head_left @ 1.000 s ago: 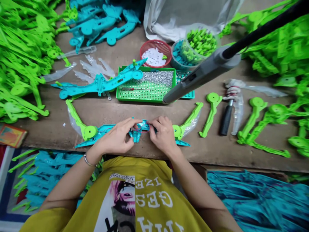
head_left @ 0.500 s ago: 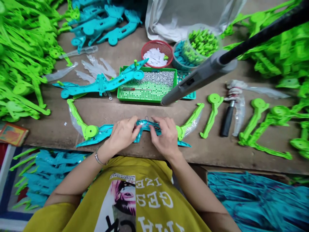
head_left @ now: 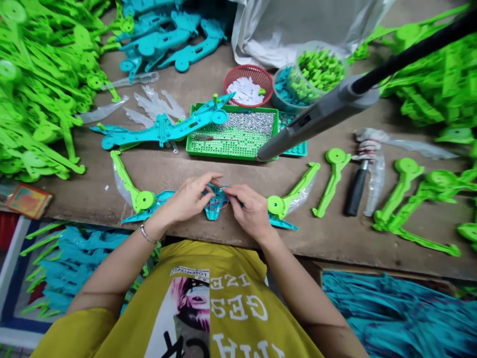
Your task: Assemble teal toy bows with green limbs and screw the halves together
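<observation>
"Where's the frame [head_left: 213,214]?"
"Under and between the hands, its ends showing past both wrists."
"And the left hand [head_left: 189,199]?"
"Over the frame, fingers bent — I can't tell whether they grip it."
"The right hand [head_left: 250,210]?"
"Fingertips bunched at the frame's middle, near the red wire [head_left: 222,203] — can't tell if they're clamped on it."
"Beyond the hands?"
"A green tray [head_left: 223,147] ahead of them, a hammer [head_left: 357,191] well right of the right hand."
</observation>
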